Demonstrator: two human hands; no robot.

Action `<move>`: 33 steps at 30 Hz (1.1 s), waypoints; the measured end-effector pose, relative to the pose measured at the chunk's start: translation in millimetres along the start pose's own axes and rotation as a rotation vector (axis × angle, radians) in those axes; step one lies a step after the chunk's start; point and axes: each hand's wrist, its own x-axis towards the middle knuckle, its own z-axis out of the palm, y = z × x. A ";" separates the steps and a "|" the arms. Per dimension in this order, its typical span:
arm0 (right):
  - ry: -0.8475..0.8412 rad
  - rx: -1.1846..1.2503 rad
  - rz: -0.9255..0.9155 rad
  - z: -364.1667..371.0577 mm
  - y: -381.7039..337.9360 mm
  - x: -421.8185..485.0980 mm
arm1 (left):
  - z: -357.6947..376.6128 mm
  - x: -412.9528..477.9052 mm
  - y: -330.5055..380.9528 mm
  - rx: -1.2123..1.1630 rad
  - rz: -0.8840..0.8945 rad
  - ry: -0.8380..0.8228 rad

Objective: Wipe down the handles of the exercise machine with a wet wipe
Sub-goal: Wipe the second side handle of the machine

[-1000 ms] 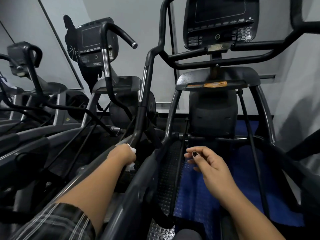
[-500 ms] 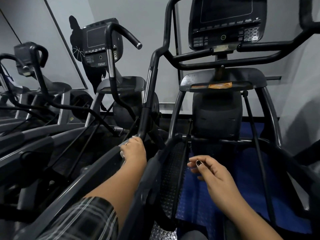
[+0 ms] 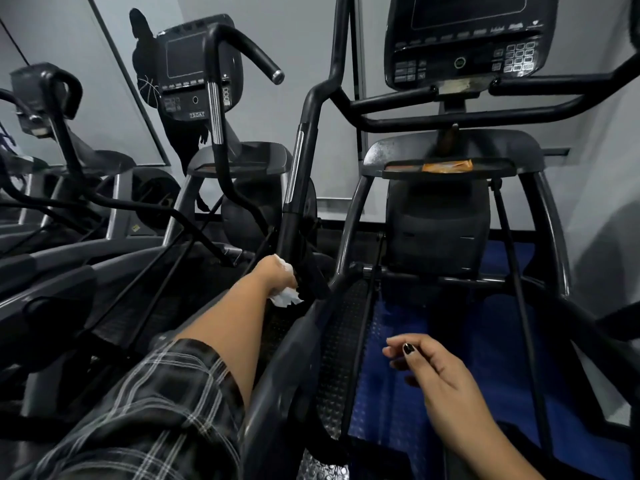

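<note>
The exercise machine's black left handle bar (image 3: 298, 188) rises from near its pivot up past the console (image 3: 464, 39). My left hand (image 3: 277, 275) grips a crumpled white wet wipe (image 3: 285, 296) against the bottom of that bar, near the pivot. White folds of the wipe stick out below and above my fingers. My right hand (image 3: 433, 368) hovers over the blue floor mat between the pedals, fingers loosely curled, holding nothing. The right handle bar (image 3: 588, 98) crosses the top right.
An orange packet (image 3: 446, 166) lies on the machine's tray under the console. A second elliptical (image 3: 201, 74) and a third machine (image 3: 38, 98) stand close on the left. A textured foot pedal (image 3: 339, 341) runs between my arms. A grey wall is on the right.
My left hand slid along the bottom of the left handle bar, and the wipe now shows beneath my fingers. My right hand dropped lower and nearer to me.
</note>
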 end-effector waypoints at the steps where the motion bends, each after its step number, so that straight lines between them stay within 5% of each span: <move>1: -0.013 0.002 -0.001 1.2 -0.4 -2.6 | -0.7 -5.5 1.0 -0.014 -0.014 -0.060; 8: 0.005 0.034 0.010 0.0 0.6 -23.2 | -12.7 -38.0 -18.0 -0.019 -0.100 -0.329; 13: -0.019 0.058 -0.015 9.5 -7.2 -36.4 | -15.7 -70.4 -37.0 -0.076 -0.123 -0.309; 18: -0.032 0.068 -0.045 20.8 -11.5 -54.7 | -13.5 -99.6 -67.6 0.085 -0.094 -0.153; 20: -0.038 0.073 -0.061 23.4 -16.4 -59.2 | -0.2 -97.0 -86.0 0.146 -0.032 0.100; 21: -0.044 0.073 -0.068 24.1 -18.8 -60.3 | -7.8 -103.8 -86.4 0.147 0.011 0.034; 22: -0.049 0.072 -0.073 24.4 -21.9 -61.3 | -9.1 -100.9 -96.9 0.251 0.096 0.020; 23: -0.050 0.075 -0.081 24.3 -24.1 -61.7 | -5.3 -94.7 -100.7 0.455 0.152 0.181; 24: -0.047 0.077 -0.090 23.9 -26.9 -61.7 | -7.6 -99.7 -97.4 0.485 0.027 -0.016; 25: -0.044 0.080 -0.094 23.4 -27.5 -61.4 | 2.4 -103.0 -105.5 0.697 0.069 0.004; 33: -0.019 0.048 -0.098 19.6 -25.7 -54.5 | 12.9 -135.7 -64.0 0.587 0.009 0.237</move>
